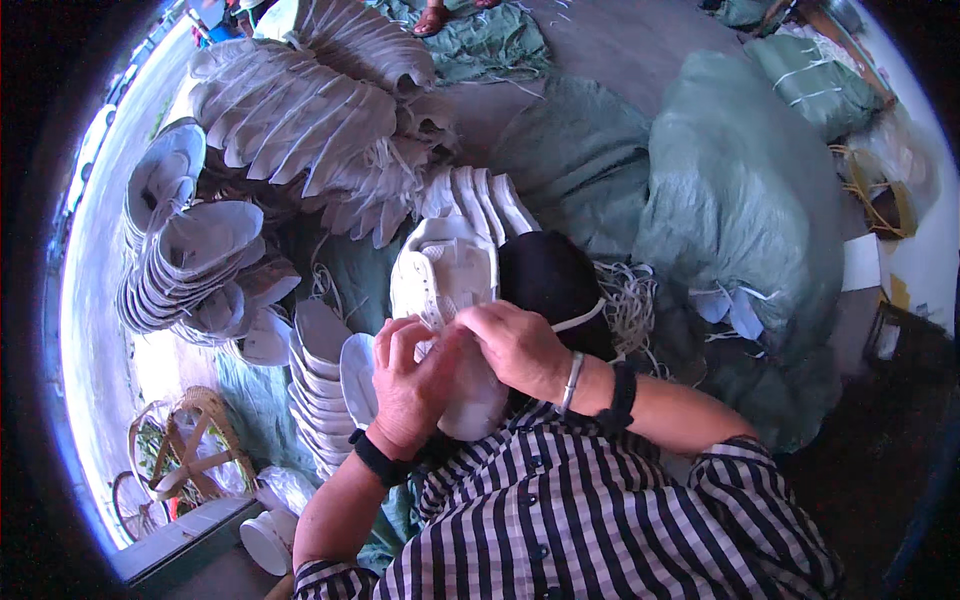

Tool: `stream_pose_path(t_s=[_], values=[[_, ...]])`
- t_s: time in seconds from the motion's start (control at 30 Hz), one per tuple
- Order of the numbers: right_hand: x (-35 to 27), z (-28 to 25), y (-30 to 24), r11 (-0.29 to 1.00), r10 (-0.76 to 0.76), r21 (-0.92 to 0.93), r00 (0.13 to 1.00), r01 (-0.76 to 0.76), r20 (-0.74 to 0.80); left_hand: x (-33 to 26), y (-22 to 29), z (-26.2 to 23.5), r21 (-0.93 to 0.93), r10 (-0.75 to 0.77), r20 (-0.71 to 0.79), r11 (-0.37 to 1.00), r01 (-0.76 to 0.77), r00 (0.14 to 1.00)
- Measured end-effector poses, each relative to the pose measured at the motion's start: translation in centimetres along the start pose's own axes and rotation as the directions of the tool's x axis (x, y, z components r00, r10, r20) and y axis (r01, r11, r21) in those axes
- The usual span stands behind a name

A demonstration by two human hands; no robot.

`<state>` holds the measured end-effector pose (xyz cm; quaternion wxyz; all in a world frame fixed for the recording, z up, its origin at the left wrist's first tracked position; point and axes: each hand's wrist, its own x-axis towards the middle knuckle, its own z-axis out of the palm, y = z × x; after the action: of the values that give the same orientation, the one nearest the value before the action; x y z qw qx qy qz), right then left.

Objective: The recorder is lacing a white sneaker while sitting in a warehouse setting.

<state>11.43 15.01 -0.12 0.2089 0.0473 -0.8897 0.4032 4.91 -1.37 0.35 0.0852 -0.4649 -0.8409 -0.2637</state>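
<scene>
A white shoe upper (445, 275) rests in my lap against a black rounded form (550, 280). My left hand (410, 385) grips the lower part of the white shoe upper, fingers curled. Over the upper's right side, my right hand (515, 345) pinches it where it meets the black form. A white cord (580, 318) runs from under my right hand across the black form. Both wrists carry dark bands; the right one also has a silver bracelet.
Stacks of white shoe pieces (190, 265) fan out at left and at the top (300, 110). Another stack (320, 385) stands by my left arm. Large green sacks (740, 190) fill the right. Loose white cords (630, 300) lie beside the black form. A wicker basket (190, 445) sits lower left.
</scene>
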Motion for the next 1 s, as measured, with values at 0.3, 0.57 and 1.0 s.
stream_pose_path(t_s=[0.3,0.57,1.0], values=[[3.9,-9.2,-8.3,0.047,-0.343,0.912,0.851,-0.407,0.398,2.5,1.2,-2.8,0.099,0.125,0.194,0.984,-0.146,0.973],[0.4,-12.0,-8.4,-0.065,-0.208,0.950,0.935,-0.306,0.287,3.5,2.5,-0.8,0.121,0.039,0.199,0.991,-0.064,0.979],[0.2,-12.7,-10.3,-0.318,-0.099,0.928,0.980,-0.196,0.173,0.6,0.1,-3.8,-0.519,-0.450,0.513,0.515,0.682,0.731]])
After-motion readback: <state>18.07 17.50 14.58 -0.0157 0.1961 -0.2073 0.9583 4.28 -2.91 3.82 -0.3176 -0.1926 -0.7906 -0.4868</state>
